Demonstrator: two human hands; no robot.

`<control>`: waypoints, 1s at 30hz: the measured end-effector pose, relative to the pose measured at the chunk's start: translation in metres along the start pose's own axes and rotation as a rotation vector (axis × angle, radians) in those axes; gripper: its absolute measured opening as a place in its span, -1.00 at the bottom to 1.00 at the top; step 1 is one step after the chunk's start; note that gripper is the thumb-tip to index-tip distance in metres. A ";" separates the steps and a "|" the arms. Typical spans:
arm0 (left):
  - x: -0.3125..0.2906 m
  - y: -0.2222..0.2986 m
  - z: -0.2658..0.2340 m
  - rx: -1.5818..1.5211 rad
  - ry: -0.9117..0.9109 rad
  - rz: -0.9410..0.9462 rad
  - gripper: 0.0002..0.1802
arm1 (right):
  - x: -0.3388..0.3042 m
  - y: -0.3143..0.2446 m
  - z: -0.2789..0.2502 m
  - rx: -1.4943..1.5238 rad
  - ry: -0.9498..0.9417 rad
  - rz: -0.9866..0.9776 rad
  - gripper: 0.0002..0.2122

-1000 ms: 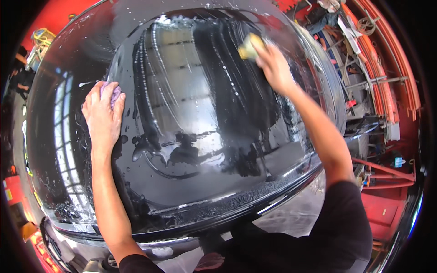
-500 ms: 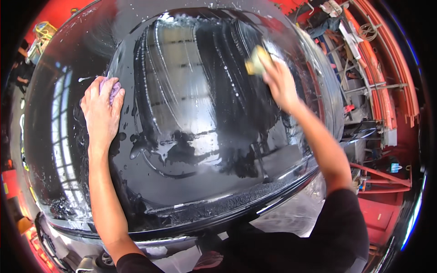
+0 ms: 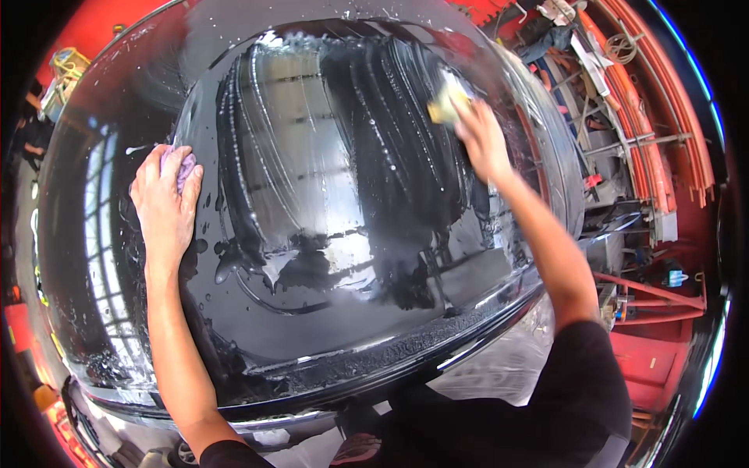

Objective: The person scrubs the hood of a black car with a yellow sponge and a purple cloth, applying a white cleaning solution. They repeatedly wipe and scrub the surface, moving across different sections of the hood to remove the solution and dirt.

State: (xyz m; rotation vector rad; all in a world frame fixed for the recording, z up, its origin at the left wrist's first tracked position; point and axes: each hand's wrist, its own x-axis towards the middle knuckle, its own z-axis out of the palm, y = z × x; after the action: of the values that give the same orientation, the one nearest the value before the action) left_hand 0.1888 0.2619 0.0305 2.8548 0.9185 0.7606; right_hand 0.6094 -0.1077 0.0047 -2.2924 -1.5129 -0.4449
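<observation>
A broad, glossy black car panel (image 3: 289,335) fills the middle, wet with streaks, drops and foamy suds. Toward its far right, my right hand (image 3: 485,148) grips a pale yellow sponge (image 3: 449,105) against the surface, slightly blurred by motion. My left hand (image 3: 162,210) rests on the panel's left part. Its fingers curl over a crumpled purple lump (image 3: 186,170), mostly covered by the hand; whether it is cloth or putty I cannot tell.
Along the right stand orange-red pipes (image 3: 624,101) and a cluttered metal rack (image 3: 616,148). Clear plastic sheeting (image 3: 499,374) hangs below the panel's near edge. At the far left, a person (image 3: 33,136) in dark clothes stands near a container with yellow cord (image 3: 66,70).
My right hand has slid the sponge a little to the right across the wet panel. My left hand stays at nearly the same spot on it. The whole view has shifted slightly.
</observation>
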 end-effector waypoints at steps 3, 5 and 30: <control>0.005 0.009 0.000 0.008 0.007 0.018 -0.62 | -0.138 -0.042 -0.081 0.067 -0.116 0.063 -0.51; 0.006 0.011 0.001 -0.013 -0.006 0.004 -0.62 | -0.132 -0.004 -0.087 0.024 -0.205 -0.067 -0.52; 0.008 0.008 0.001 -0.050 -0.015 0.000 -0.63 | 0.118 0.068 0.052 -0.077 0.098 0.060 -0.54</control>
State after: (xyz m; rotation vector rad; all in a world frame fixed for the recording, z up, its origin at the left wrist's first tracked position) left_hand 0.1993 0.2594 0.0349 2.8136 0.8848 0.7507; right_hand 0.7201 -0.0126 0.0028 -2.3309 -1.3998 -0.5999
